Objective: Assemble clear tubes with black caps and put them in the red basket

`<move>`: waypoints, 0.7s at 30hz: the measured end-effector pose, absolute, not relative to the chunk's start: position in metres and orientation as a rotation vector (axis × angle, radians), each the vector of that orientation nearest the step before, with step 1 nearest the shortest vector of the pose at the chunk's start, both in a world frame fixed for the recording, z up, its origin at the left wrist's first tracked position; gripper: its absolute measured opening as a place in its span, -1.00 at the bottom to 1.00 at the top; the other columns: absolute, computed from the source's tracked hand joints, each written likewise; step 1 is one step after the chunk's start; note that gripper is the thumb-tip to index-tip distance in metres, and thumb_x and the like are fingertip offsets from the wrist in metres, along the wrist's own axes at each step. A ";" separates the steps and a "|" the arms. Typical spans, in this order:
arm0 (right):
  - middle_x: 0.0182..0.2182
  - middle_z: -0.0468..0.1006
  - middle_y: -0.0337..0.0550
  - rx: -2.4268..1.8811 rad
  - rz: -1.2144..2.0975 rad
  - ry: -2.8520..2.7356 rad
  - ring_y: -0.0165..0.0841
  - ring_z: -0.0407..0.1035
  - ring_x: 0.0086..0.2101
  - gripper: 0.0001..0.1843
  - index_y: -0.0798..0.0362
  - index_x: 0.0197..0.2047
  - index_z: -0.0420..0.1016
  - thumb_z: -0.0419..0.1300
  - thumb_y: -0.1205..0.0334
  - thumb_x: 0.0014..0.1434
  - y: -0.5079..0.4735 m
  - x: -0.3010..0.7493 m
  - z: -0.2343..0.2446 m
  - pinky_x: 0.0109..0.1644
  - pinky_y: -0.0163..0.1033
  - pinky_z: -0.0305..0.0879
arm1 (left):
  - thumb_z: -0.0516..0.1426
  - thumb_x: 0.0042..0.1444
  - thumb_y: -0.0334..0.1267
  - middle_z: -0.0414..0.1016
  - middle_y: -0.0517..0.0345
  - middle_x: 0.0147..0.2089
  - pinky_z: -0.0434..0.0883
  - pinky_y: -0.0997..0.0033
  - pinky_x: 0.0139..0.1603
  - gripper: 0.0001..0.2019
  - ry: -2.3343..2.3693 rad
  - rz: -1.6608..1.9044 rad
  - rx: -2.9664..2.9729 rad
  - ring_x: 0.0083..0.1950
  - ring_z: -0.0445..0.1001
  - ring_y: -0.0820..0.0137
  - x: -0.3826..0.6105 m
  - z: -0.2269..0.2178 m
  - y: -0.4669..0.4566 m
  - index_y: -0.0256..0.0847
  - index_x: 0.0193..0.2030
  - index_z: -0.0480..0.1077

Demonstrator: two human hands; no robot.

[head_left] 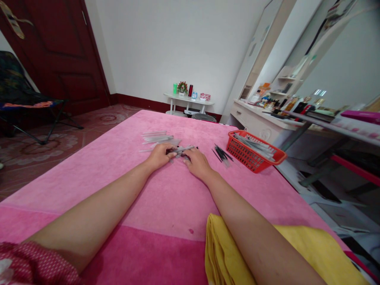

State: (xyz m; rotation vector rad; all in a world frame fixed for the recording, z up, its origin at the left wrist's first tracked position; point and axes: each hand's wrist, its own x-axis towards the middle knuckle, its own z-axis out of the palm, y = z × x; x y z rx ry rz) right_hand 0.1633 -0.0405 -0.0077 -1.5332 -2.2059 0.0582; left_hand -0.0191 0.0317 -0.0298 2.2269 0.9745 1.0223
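My left hand (161, 155) is closed at the middle of the pink cloth, its fingers around one end of some slim greyish sticks (184, 150) that look like pen tubes. Opposite it, my right hand (197, 161) pinches the other end of them, where dark tips show. Their exact kind is too small to make out. Just beyond my left hand lies a loose pile of similar pale sticks (157, 137). Right of my right hand, several thin black pieces with clear ends (222, 153) lie in a small heap.
An orange-red plastic basket (247, 155) with more grey sticks stands at the right edge of the pink cloth (142, 229). A folded yellow cloth (221, 253) lies under my right forearm. Beyond are a small white table (190, 99), a cluttered dresser (264, 114) and a folding chair (26, 95).
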 end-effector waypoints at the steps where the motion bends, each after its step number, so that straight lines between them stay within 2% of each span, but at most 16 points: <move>1: -0.07 0.45 -0.08 -1.532 0.051 -2.206 -0.30 0.27 -0.04 -0.73 0.04 -0.07 0.47 0.18 0.37 0.14 -0.041 0.163 -0.008 0.03 -0.22 0.16 | 0.17 0.01 -0.33 0.59 0.08 -0.22 0.41 0.35 -0.17 -0.78 0.974 1.023 2.230 -0.20 0.50 0.30 -0.019 -0.030 0.032 -0.25 -0.18 0.54; 21: -0.11 0.47 -0.09 -1.517 0.017 -2.218 -0.31 0.29 -0.08 -0.75 0.05 -0.08 0.47 0.19 0.36 0.13 -0.040 0.163 -0.008 -0.01 -0.23 0.18 | 0.16 0.00 -0.33 0.59 0.09 -0.23 0.42 0.37 -0.21 -0.77 0.970 1.006 2.200 -0.23 0.50 0.31 -0.019 -0.030 0.031 -0.26 -0.18 0.54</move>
